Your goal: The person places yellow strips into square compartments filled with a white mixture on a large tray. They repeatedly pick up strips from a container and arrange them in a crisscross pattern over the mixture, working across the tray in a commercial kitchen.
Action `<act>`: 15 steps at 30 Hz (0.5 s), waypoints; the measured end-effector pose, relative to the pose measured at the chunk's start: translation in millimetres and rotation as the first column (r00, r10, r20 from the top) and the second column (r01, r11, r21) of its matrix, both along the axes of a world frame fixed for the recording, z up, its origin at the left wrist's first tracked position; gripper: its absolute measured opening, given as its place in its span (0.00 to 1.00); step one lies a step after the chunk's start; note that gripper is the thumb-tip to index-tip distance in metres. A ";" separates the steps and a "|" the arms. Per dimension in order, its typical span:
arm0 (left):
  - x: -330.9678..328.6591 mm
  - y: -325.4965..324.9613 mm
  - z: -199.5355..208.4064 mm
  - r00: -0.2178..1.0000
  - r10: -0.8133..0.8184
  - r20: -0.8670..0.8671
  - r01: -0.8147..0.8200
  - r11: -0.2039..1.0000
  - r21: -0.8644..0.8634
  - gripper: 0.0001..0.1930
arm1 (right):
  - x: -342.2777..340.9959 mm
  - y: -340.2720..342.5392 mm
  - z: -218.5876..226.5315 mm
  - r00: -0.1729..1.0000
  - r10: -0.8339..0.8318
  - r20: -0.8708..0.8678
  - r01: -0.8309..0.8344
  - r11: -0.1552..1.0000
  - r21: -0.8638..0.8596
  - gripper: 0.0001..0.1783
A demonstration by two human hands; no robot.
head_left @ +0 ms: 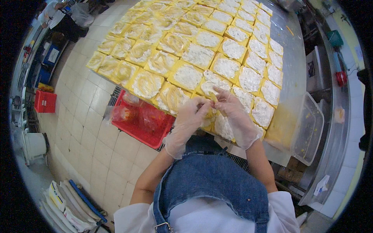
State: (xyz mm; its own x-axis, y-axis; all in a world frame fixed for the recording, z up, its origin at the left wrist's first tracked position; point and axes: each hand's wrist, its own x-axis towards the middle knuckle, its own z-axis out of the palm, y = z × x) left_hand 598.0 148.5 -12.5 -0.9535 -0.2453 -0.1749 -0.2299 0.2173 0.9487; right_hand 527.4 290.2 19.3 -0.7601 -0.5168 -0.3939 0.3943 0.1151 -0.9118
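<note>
Rows of square yellow sponge cakes (186,75) topped with white cream cover the table. Toward the left and the near edge, many carry thin yellow strips on the cream; those on the right show cream alone. Over the near row, my two hands meet in clear gloves. My right hand (236,116) has its fingers pinched around a thin yellow strip (216,99), whose exact kind I cannot make out. My left hand (188,122) is closed, fingertips pressed together against the right hand's; what lies in them is hidden.
Below the table's left edge sits a red crate (145,128) holding plastic bags. A clear plastic tub (309,130) stands at the table's right. On the tiled floor at left is a red bin (45,101). Another person (58,17) stands at far left.
</note>
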 end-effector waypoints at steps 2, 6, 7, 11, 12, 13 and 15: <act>-12.2 3.5 -0.2 0.999 0.004 0.051 -0.012 0.989 0.148 0.13 | -3.3 -5.0 -2.3 0.990 -0.033 -0.139 0.043 0.997 0.067 0.24; -41.4 1.7 1.3 0.994 0.011 0.104 -0.048 0.934 0.355 0.15 | -20.8 -13.7 3.4 0.899 -0.020 -0.437 0.120 0.972 0.204 0.25; -48.7 0.4 2.0 0.996 0.003 0.092 -0.039 0.919 0.392 0.15 | -25.5 -15.4 7.2 0.866 -0.012 -0.501 0.150 0.960 0.237 0.25; -74.9 -5.1 1.8 0.994 0.015 -0.107 0.035 0.893 0.449 0.12 | -44.1 -27.6 18.2 0.818 0.016 -0.574 0.170 0.948 0.268 0.25; -80.4 -5.1 0.8 0.996 0.031 -0.080 0.006 0.906 0.424 0.11 | -48.6 -30.7 18.5 0.810 0.025 -0.586 0.184 0.938 0.293 0.25; -84.8 -4.7 -0.6 0.996 0.056 -0.074 -0.022 0.916 0.399 0.11 | -52.2 -32.4 17.6 0.792 0.030 -0.609 0.197 0.932 0.303 0.25; -92.3 -5.4 -2.8 0.994 0.088 -0.070 -0.059 0.939 0.338 0.11 | -59.2 -33.0 13.4 0.852 -0.022 -0.523 0.199 0.938 0.284 0.25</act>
State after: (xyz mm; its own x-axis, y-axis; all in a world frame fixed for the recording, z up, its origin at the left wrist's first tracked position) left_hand 505.7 143.1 -15.4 -0.9497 -0.2563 -0.1800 -0.1503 -0.1312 0.9799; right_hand 468.2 257.1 32.7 -0.9411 -0.3317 -0.0655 -0.0830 0.4144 -0.9063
